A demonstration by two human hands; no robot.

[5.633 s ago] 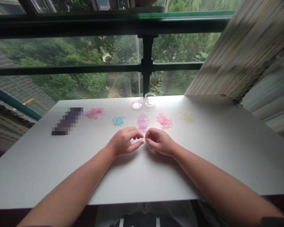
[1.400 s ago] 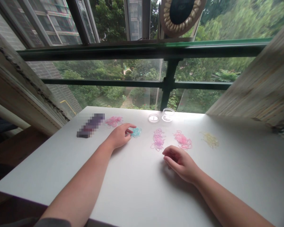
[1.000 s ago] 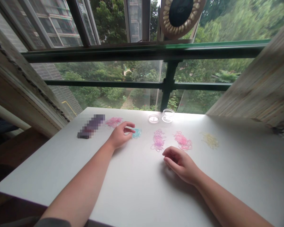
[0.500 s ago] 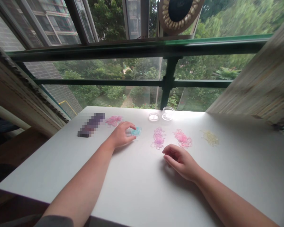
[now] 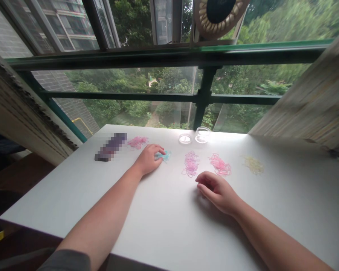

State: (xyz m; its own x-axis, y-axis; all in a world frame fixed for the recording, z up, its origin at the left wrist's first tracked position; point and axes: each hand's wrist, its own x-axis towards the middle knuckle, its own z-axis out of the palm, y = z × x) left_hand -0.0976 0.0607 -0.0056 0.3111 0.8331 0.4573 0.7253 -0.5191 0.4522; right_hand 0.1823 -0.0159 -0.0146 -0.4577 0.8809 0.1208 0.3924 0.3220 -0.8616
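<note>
My left hand [image 5: 150, 159] is at the small pile of light-blue rubber bands [image 5: 166, 155], with its thumb and fingers closed on part of it. The rest of that pile shows past the fingertips. My right hand [image 5: 216, 190] rests on its side on the table, fingers loosely curled and a gap between thumb and fingertips. Nothing shows in it. Just beyond it lie a pile of purple-pink bands [image 5: 191, 164] and a pile of brighter pink bands [image 5: 220, 164].
A white table [image 5: 164, 226] stands against a window with a green railing [image 5: 124, 60]. Pale yellow bands [image 5: 253, 165] lie at right, more pink bands [image 5: 137, 142] at left beside a blurred-out dark object [image 5: 111, 146]. A clear round container [image 5: 202, 135] and clear lid [image 5: 185, 139] sit at the back.
The fingers and thumb of my left hand have drawn together on the blue bands. My right hand stays in place, and the view has shifted slightly.
</note>
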